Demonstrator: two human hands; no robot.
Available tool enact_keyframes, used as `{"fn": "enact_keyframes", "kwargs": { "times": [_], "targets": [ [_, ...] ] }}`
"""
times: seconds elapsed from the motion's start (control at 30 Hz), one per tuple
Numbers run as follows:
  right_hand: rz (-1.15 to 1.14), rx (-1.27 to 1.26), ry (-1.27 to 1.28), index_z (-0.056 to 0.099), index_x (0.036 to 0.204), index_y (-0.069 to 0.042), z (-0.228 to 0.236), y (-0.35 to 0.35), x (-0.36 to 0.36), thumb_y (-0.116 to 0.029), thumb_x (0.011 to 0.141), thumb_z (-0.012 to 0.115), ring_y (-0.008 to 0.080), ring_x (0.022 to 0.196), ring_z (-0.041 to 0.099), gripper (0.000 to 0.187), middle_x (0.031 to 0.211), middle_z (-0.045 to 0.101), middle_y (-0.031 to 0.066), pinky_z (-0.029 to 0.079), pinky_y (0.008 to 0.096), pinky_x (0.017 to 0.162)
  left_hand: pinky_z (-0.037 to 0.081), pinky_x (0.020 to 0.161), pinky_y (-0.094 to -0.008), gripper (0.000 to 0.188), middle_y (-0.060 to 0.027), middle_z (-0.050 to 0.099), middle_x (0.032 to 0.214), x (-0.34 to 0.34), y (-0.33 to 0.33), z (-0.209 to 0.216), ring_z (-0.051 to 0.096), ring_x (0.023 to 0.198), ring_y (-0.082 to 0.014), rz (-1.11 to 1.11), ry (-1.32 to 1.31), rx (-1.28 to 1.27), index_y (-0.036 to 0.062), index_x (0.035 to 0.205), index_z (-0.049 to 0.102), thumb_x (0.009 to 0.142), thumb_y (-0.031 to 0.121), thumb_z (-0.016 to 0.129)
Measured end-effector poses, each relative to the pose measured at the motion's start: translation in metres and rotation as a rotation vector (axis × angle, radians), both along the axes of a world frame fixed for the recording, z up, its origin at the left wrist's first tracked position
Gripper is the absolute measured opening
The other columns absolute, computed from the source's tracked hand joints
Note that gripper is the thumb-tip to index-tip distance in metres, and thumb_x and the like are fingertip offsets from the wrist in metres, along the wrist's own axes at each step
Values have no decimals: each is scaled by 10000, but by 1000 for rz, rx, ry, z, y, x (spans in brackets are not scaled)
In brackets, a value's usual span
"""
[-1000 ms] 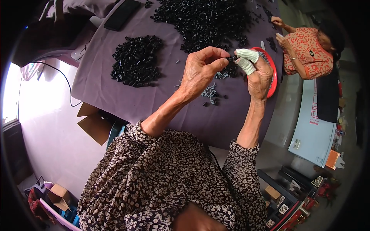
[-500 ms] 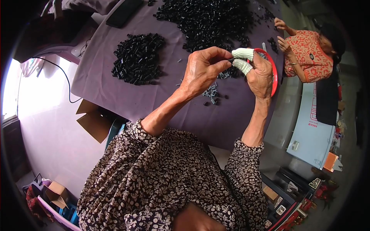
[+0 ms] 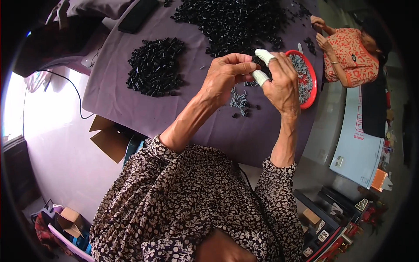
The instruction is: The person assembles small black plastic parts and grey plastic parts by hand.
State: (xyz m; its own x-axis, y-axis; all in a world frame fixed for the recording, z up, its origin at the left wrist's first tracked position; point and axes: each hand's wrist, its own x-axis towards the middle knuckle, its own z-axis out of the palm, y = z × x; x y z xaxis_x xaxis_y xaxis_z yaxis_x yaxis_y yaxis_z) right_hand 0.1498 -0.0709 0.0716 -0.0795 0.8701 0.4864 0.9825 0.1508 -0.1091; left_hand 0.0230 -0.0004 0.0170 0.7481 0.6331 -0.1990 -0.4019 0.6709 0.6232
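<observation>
Over the table, my left hand (image 3: 222,76) is closed in a pinch, thumb against forefinger, on a small black plastic piece (image 3: 256,60). My right hand (image 3: 283,85) meets it from the other side. White knitted finger covers (image 3: 261,77) sleeve its thumb and forefinger, which curl round the same piece; its far end is hidden between the fingers. Just below the hands lies a loose scatter of small grey pins (image 3: 238,101) with a few black pieces. Beside my right hand stands a red dish (image 3: 312,98) filled with similar grey pins.
A large heap of black pieces (image 3: 231,24) covers the table's far side; a smaller heap (image 3: 155,65) lies to the left. A dark phone-like slab (image 3: 137,16) rests at the far left. Across the right edge, a person in an orange patterned top (image 3: 351,56) holds their hands near the table.
My hands have drawn slightly left and lower. My right thumb and forefinger have parted somewhat, and the right hand has moved off the red dish, showing more of it.
</observation>
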Motion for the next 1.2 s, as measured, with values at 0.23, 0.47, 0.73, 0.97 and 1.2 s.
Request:
{"fn": "enact_keyframes", "kwargs": {
  "times": [0.23,0.47,0.73,0.97,1.2],
  "targets": [
    [-15,-54,36,579,977,-6,-4,-5,2,31,602,643,300,825,554,382,888,575,122,462,362,714,482,651,-230,129,-49,607,769,5,-5,-2,567,671,-110,-10,52,24,-9,851,595,762,63,655],
    [20,-10,241,582,980,-4,-19,-9,11,49,622,625,269,786,582,364,886,584,113,475,336,663,484,667,-240,153,-57,612,769,5,-4,0,571,676,-116,-66,1,-60,-19,867,607,790,108,640],
    [-32,-43,53,568,873,19,-19,-14,5,-9,595,609,267,795,549,283,851,576,108,439,358,703,487,663,-252,152,-69,624,768,7,-8,-12,586,676,-128,-63,75,132,-24,857,620,797,114,634],
    [46,-127,-96,483,719,-4,-20,-33,14,-3,608,607,301,665,486,166,695,489,127,403,387,607,472,680,-269,163,-82,628,761,13,-23,-10,589,696,-138,-196,206,228,-33,859,626,797,118,627],
    [0,-162,-107,439,670,-17,-33,-46,10,1,595,599,288,622,463,178,654,462,111,368,382,563,464,650,-245,143,-63,625,724,15,-31,-22,574,682,-111,-254,232,243,-17,813,643,796,124,632]
  ]
}}
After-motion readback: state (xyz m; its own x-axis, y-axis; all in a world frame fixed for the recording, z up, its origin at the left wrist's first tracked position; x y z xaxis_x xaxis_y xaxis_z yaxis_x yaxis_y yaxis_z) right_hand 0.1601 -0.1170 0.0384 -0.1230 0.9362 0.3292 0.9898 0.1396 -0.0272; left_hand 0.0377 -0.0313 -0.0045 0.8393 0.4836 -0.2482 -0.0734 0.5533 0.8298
